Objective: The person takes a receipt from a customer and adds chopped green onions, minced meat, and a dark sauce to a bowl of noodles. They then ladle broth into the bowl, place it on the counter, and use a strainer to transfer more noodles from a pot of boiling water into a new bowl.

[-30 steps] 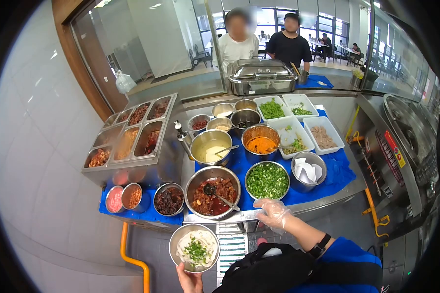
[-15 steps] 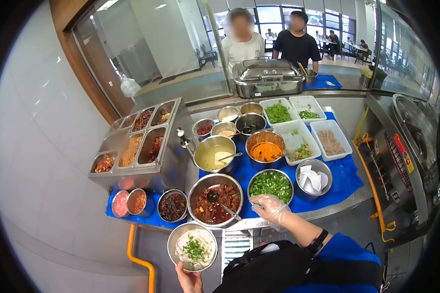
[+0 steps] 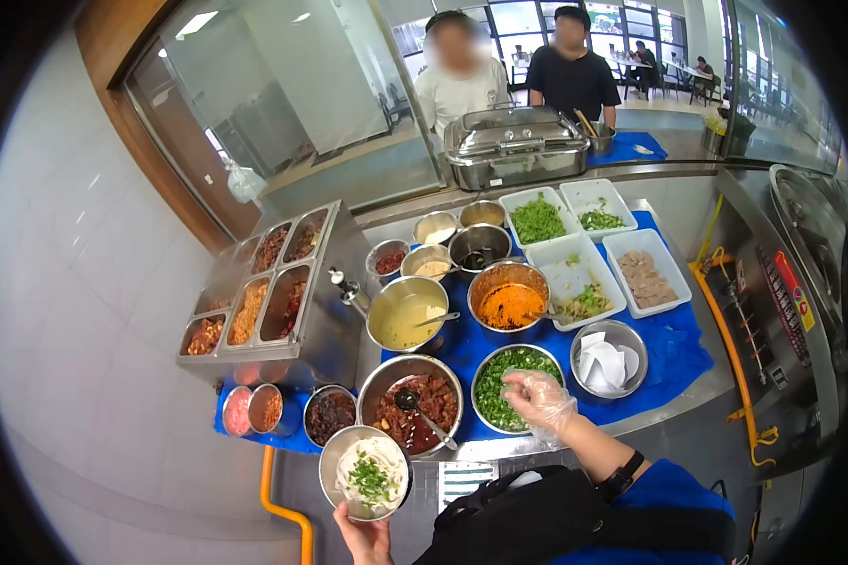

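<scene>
My left hand [image 3: 364, 538] grips the near rim of a metal bowl [image 3: 328, 480] from below. White noodles [image 3: 355, 461] topped with chopped green onion [image 3: 371, 482] fill that bowl. In a clear plastic glove, my right hand [image 3: 540, 403] hovers over the right side of a metal bowl of chopped green onion [image 3: 500, 388]. Its fingers are drawn together, and whatever they pinch is hidden. Just behind the noodle bowl stands a large bowl of dark red meat sauce [image 3: 433, 398] with a ladle [image 3: 407, 400] resting in it.
A bowl of white paper-like pieces [image 3: 608, 364] stands right of the green onion. Farther back are a pot of yellowish broth [image 3: 402, 315], orange sauce [image 3: 513, 307] and white tubs [image 3: 610, 299]. A steel topping rack [image 3: 330, 325] is at left. Two people [image 3: 575, 75] stand beyond a chafing dish [image 3: 515, 151].
My right hand has shifted slightly right, over the green onion bowl. The noodle bowl has come closer to the meat sauce bowl, overlapping its near edge in view. The camera view has tilted slightly.
</scene>
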`<control>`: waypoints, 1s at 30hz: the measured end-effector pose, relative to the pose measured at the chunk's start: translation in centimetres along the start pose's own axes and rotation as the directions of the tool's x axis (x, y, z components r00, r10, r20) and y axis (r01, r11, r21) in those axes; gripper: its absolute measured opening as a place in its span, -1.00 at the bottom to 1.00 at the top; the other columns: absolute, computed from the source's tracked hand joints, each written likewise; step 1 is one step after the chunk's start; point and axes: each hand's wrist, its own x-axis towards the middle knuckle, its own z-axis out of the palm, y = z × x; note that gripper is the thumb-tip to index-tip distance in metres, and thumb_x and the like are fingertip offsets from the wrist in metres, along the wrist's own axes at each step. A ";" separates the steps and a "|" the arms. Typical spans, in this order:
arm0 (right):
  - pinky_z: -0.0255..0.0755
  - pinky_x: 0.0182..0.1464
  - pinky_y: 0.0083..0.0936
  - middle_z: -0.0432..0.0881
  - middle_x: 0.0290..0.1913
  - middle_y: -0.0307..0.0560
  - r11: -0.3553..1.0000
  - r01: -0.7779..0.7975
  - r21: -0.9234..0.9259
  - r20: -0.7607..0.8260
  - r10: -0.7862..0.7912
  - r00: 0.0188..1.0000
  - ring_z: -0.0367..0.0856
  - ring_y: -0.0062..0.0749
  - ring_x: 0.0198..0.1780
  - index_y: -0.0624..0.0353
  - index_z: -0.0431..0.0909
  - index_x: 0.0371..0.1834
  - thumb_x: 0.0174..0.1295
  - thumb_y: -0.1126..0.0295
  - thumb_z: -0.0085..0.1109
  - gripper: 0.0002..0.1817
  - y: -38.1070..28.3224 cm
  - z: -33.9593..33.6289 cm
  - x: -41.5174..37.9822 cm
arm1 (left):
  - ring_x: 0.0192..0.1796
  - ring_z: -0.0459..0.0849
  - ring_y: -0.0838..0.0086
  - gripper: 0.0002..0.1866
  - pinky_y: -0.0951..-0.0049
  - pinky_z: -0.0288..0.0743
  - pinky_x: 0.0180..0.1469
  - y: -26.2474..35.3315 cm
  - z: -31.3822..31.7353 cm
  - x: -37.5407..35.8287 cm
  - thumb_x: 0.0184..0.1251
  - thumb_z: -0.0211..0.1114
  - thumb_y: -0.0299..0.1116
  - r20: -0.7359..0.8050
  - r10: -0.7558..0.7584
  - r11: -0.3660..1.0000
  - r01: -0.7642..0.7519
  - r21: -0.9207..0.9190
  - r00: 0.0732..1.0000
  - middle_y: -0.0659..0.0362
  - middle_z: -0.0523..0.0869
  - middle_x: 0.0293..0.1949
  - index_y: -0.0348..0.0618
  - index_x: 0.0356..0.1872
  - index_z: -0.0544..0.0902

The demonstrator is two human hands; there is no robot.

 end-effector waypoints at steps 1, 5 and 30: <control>0.51 0.00 -0.30 0.64 -0.08 0.09 0.999 0.038 -0.035 -0.020 -0.038 0.999 0.64 -0.08 -0.09 0.19 0.59 -0.01 0.19 0.28 0.19 -0.67 -0.3 -0.3 0.1 | 0.04 0.65 0.24 -0.40 0.24 0.69 -0.19 0.0 0.6 -0.3 0.23 0.12 0.01 -0.002 0.007 1.000 -0.007 -0.003 1.000 0.10 0.60 0.10 -0.12 0.22 0.41; 0.47 0.09 -0.31 0.58 0.05 0.13 0.973 0.220 -0.062 -0.102 -0.226 0.969 0.59 -0.03 0.03 0.20 0.57 0.02 0.19 0.26 0.20 -0.63 1.6 0.1 1.4 | -0.03 0.69 0.27 -0.41 0.31 0.69 -0.29 -0.1 2.7 -0.6 0.23 0.13 0.01 -0.076 0.054 0.998 -0.056 -0.027 0.996 0.13 0.63 0.06 -0.09 0.22 0.41; 0.46 0.14 -0.34 0.56 0.13 0.12 0.901 0.314 -0.299 0.463 -0.151 0.873 0.60 -0.14 0.06 0.27 0.58 0.02 0.17 0.20 0.25 -0.57 -1.1 11.2 4.3 | 0.23 0.52 0.20 -0.35 0.07 0.50 0.20 4.5 -6.2 1.6 0.19 0.20 -0.10 -0.312 0.133 0.985 -0.160 -0.060 0.941 0.08 0.51 0.23 -0.17 0.29 0.34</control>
